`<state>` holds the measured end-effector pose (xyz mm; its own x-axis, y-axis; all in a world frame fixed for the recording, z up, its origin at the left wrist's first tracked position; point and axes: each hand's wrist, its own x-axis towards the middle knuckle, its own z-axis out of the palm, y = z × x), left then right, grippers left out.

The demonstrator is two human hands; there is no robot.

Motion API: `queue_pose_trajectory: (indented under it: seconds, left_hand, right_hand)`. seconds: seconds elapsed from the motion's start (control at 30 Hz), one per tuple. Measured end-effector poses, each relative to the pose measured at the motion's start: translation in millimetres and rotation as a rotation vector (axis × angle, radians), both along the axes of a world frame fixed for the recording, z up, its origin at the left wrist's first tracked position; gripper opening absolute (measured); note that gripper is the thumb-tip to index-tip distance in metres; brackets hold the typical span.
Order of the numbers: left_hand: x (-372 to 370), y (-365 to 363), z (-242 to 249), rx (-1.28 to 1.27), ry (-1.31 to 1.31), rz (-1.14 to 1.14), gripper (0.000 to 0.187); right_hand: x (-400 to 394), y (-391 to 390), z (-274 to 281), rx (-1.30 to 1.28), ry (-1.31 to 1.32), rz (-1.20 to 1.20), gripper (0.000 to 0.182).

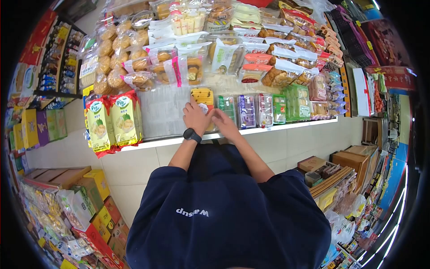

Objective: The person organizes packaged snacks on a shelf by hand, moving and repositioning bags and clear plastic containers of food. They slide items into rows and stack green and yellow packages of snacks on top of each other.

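A packaged yellow sponge cake with dark specks (202, 95) lies at the front edge of the display, a white and red label on its wrapper. My left hand (196, 114), a black watch on its wrist, rests over the cake's left and near side, fingers bent onto the wrapper. At the near right side, my right hand (224, 123) has its fingers curled in against the pack, close to my left hand. Both hands cover the near part of the pack. Just right of it stands a green packet (226, 107). Clear plastic trays (161, 112) sit to the left.
Two yellow-green pie bags (113, 121) stand at the front left. Purple packets (247, 111) and green boxes (297, 103) line the front right. Behind are bagged breads (282, 74) and round cookies (105, 65). Stacked cartons (96, 188) stand at the lower left.
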<state>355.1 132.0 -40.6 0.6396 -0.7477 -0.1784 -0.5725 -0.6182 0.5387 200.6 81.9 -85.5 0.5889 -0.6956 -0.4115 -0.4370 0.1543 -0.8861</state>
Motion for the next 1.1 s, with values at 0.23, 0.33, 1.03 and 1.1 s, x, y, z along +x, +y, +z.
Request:
queue_pose_trajectory:
  seconds: [0.23, 0.33, 1.03, 1.1]
  left_hand:
    - [13, 26, -54, -0.245, 0.092, -0.046, 0.085]
    - [13, 35, -72, -0.199, 0.259, 0.04, 0.082]
    - [10, 42, -94, -0.227, 0.771, 0.308, 0.087]
    - [10, 38, -71, -0.248, 0.82, 0.329, 0.086]
  right_hand:
    - [19, 6, 45, -0.011, 0.14, 0.078, 0.076]
    - [18, 7, 25, -0.074, 0.159, 0.104, 0.078]
    - [12, -12, 27, 0.015, 0.106, 0.293, 0.079]
    - [11, -12, 32, 0.015, 0.178, 0.278, 0.083]
